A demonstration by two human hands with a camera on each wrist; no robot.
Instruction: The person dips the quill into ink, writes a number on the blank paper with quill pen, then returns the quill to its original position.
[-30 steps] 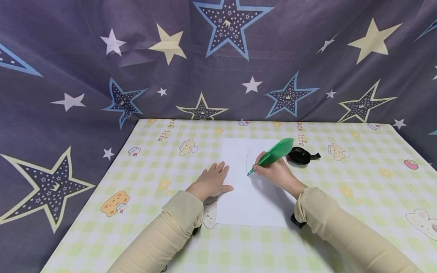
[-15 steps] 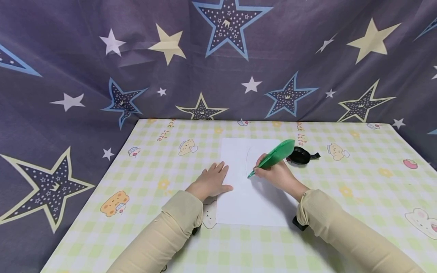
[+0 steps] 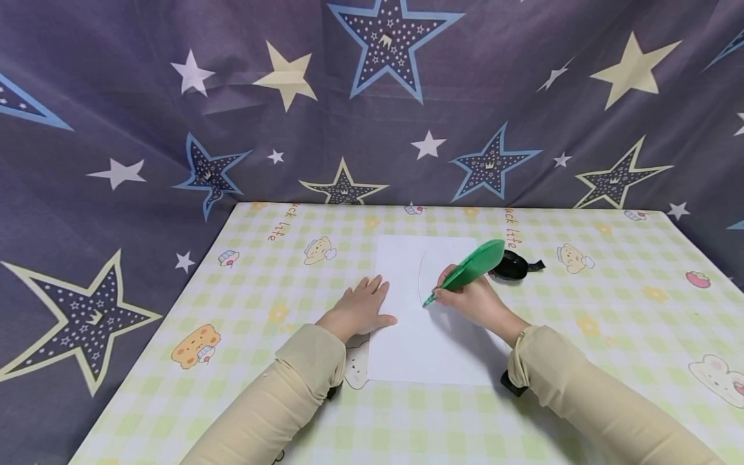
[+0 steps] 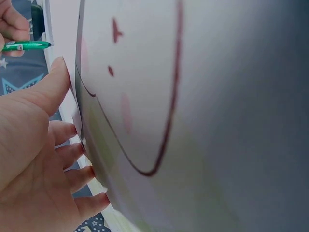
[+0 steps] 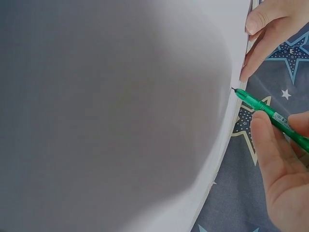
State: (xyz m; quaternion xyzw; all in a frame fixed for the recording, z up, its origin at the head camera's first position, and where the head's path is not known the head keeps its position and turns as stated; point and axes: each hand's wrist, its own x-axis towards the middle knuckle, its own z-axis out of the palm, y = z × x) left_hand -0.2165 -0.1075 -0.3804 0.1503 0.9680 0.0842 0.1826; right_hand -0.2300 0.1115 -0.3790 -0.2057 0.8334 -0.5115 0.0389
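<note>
A white sheet of paper (image 3: 430, 323) lies near the middle of the table (image 3: 610, 303), which is covered in a green checked cloth with cartoon bears. The left hand (image 3: 361, 310) rests flat on the paper's left edge, fingers straight and close together, the thumb stretched out along the sheet. The right hand (image 3: 472, 298) is over the paper's upper right part, its fingers curled round a green pen (image 3: 465, 271) and pinching it low on the barrel. The pen has a wide leaf-shaped top that leans away to the right; its tip touches the paper at the lower end of a thin curved line (image 3: 420, 274) drawn there. Just beyond the paper's upper right corner, partly hidden behind the pen's leaf, sits a small black object (image 3: 513, 266). Behind the table hangs a dark curtain (image 3: 174, 97) printed with stars. Nothing lies between the two hands but bare paper.
</note>
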